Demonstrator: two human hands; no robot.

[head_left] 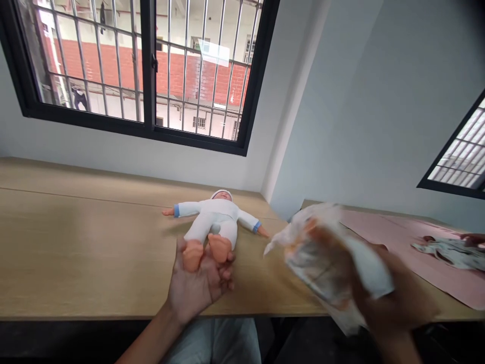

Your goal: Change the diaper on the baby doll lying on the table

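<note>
A baby doll in a white outfit with blue cuffs lies on its back on the wooden table, arms spread and feet toward me. My left hand is palm up under the doll's bare feet, thumb on one side and fingers curled up on the other, holding them. Over the table's front edge to the right, my right hand is closed around a crumpled white plastic-looking bundle with orange patches. Motion blurs that hand and the bundle, so its exact kind does not show.
A pink mat covers part of the table on the right. A patterned cloth item lies on it, with another person's hand at the far right edge. Behind the table are a wall and a barred window.
</note>
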